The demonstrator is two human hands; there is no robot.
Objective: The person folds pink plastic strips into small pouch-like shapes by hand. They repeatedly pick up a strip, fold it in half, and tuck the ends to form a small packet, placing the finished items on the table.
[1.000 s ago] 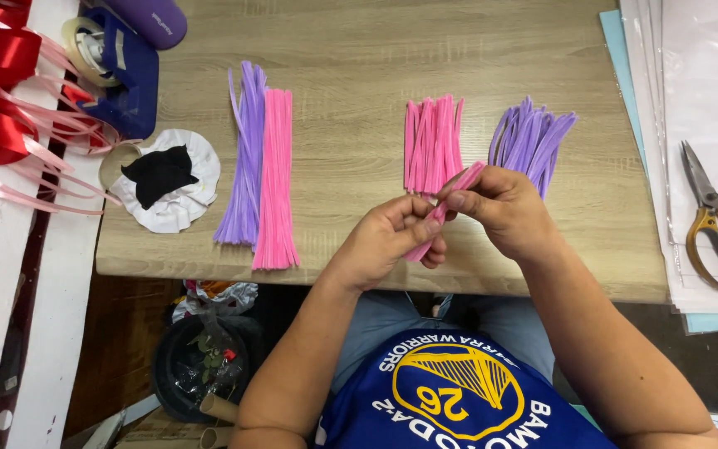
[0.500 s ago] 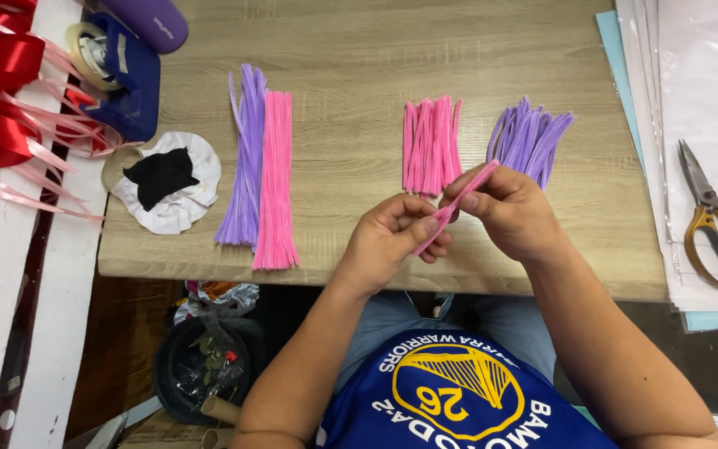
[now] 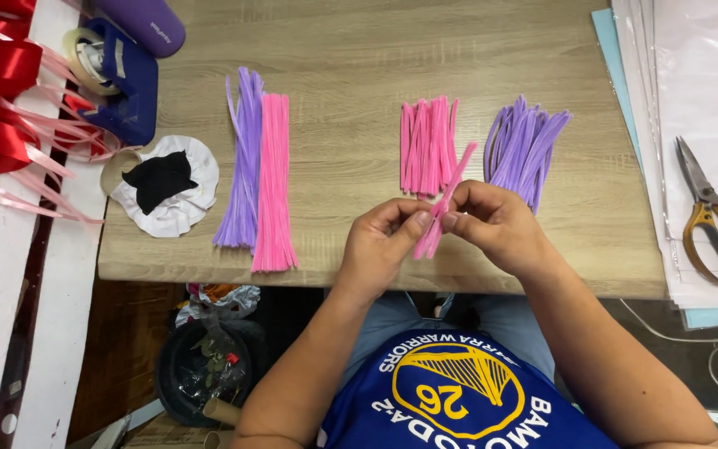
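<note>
1. Both forearms rise from the table's near edge (image 3: 209, 270) and bend inward, so the hands meet just past that edge, a little right of its middle.
2. The left hand (image 3: 382, 248) is curled, thumb and forefinger pressed together on the short pink pipe cleaners (image 3: 445, 202) from the left.
3. The right hand (image 3: 499, 224) is curled too, its thumb and fingertips pinching the same pink pieces from the right; the two thumbs nearly touch.
4. The pinched pink pieces tilt, the lower end toward the near edge, the upper end pointing at the far right.
5. Just beyond the hands lie a pile of short pink pieces (image 3: 427, 145) and, to its right, a pile of short purple pieces (image 3: 525, 150); bare wood runs between them.
6. Left of the hands, well apart, long pink pipe cleaners (image 3: 273, 183) lie touching long purple pipe cleaners (image 3: 245, 162), their ends close to the near edge.
7. Near the left edge sits a white cloth with a black patch (image 3: 168, 185); a blue tape dispenser (image 3: 122, 79) stands at the far left corner.
8. Scissors (image 3: 712, 216) rest on paper sheets (image 3: 691, 83) past the right edge.
9. The widest bare wood stretches along the far edge.
</note>
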